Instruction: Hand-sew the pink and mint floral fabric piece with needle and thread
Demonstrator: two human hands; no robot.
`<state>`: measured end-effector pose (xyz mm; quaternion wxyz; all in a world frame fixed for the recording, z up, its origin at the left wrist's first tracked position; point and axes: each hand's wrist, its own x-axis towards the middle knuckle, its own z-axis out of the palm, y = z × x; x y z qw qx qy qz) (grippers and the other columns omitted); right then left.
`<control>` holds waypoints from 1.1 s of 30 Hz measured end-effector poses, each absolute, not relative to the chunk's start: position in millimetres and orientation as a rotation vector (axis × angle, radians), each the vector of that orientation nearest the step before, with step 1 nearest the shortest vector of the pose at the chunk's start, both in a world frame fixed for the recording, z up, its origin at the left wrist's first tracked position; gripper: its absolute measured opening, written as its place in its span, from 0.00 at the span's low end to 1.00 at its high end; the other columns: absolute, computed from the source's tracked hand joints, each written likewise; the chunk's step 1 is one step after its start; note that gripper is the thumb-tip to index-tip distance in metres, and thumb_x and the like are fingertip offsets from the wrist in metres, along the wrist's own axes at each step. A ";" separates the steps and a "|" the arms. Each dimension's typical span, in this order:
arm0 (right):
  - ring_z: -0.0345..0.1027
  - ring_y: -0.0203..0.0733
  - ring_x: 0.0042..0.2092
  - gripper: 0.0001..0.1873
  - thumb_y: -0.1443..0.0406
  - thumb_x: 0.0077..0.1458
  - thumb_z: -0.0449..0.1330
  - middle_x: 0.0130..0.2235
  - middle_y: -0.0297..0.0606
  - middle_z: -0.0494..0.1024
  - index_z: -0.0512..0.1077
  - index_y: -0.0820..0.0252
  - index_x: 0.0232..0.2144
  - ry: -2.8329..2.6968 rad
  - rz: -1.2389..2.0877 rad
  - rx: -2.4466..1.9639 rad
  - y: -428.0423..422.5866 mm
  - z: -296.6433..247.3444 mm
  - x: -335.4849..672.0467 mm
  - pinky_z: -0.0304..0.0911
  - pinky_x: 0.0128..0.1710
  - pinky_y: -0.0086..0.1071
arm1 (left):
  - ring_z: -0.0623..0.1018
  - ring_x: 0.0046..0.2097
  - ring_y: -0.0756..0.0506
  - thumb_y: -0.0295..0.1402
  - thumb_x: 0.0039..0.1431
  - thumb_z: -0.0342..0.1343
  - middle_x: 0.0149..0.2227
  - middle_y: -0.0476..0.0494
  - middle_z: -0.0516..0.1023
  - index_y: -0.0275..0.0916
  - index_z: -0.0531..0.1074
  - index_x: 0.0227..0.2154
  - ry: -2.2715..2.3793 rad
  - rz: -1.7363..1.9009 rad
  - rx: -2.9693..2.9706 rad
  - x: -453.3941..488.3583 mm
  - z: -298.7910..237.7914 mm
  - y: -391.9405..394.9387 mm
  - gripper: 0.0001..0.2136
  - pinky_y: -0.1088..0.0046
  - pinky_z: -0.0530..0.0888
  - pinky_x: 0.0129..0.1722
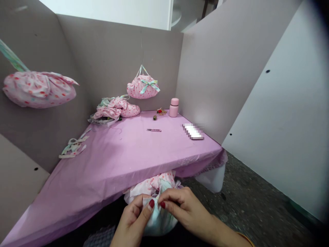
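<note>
Below the table's front edge, pale mint fabric [154,223] lies bunched in my lap, with pink dotted cloth [151,183] gathered just behind it. My left hand [136,218] pinches the upper edge of the mint fabric between thumb and forefinger. Close beside it, my right hand [182,207] is closed in a pinch, its fingertips touching the same edge. Anything small between those right fingertips is too small to make out.
Thread snips [154,130], a spool [154,117], a pink bottle [174,108] and a phone [193,131] are on the pink-covered table [128,151]. Dotted pouches [143,87] hang above it; more cloth [115,108] is piled back left. Grey panels [115,58] enclose the table.
</note>
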<state>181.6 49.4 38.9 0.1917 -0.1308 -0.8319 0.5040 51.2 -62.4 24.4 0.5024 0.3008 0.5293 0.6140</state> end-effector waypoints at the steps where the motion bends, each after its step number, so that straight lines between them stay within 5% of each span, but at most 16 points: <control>1: 0.63 0.33 0.29 0.11 0.70 0.58 0.53 0.27 0.32 0.74 0.76 0.61 0.32 -2.336 1.420 -0.368 49.5 38.6 181.5 0.58 0.31 0.24 | 0.63 0.27 0.50 0.42 0.53 0.59 0.23 0.51 0.69 0.35 0.73 0.25 1.272 1.486 0.717 51.1 23.9 -63.0 0.13 0.77 0.62 0.27; 7: 0.58 0.33 0.27 0.06 0.69 0.60 0.51 0.25 0.29 0.66 0.68 0.61 0.36 -2.383 1.342 -0.451 46.4 32.4 180.3 0.54 0.27 0.25 | 0.68 0.28 0.48 0.41 0.53 0.58 0.26 0.48 0.73 0.36 0.74 0.28 1.289 1.486 0.689 51.4 21.1 -62.9 0.12 0.74 0.65 0.30; 14: 0.62 0.34 0.27 0.05 0.66 0.64 0.45 0.26 0.30 0.66 0.59 0.60 0.38 -2.299 1.516 -0.394 44.9 14.6 171.0 0.59 0.29 0.26 | 0.72 0.30 0.45 0.34 0.61 0.48 0.26 0.47 0.74 0.38 0.73 0.29 1.836 1.378 1.179 54.3 23.6 -58.1 0.11 0.72 0.65 0.32; 22: 0.62 0.38 0.33 0.06 0.66 0.61 0.51 0.31 0.36 0.68 0.67 0.60 0.33 -2.305 1.024 -0.306 46.9 17.6 166.6 0.58 0.33 0.30 | 0.72 0.30 0.45 0.30 0.59 0.48 0.27 0.47 0.75 0.39 0.71 0.27 1.972 1.338 1.198 56.0 24.9 -58.8 0.08 0.72 0.65 0.32; 28: 0.62 0.39 0.33 0.09 0.70 0.60 0.47 0.31 0.38 0.67 0.66 0.61 0.31 -2.391 0.770 -0.235 42.8 20.8 164.9 0.58 0.31 0.30 | 0.70 0.29 0.45 0.34 0.59 0.49 0.25 0.49 0.71 0.39 0.69 0.25 1.854 1.362 1.148 54.1 19.8 -58.6 0.10 0.73 0.65 0.31; 33: 0.62 0.39 0.35 0.10 0.70 0.60 0.46 0.34 0.39 0.65 0.66 0.61 0.31 -2.331 0.783 -0.188 42.6 22.5 165.0 0.60 0.34 0.30 | 0.68 0.30 0.45 0.38 0.58 0.49 0.26 0.48 0.71 0.38 0.70 0.25 1.717 1.392 1.026 54.1 17.9 -57.7 0.11 0.73 0.66 0.31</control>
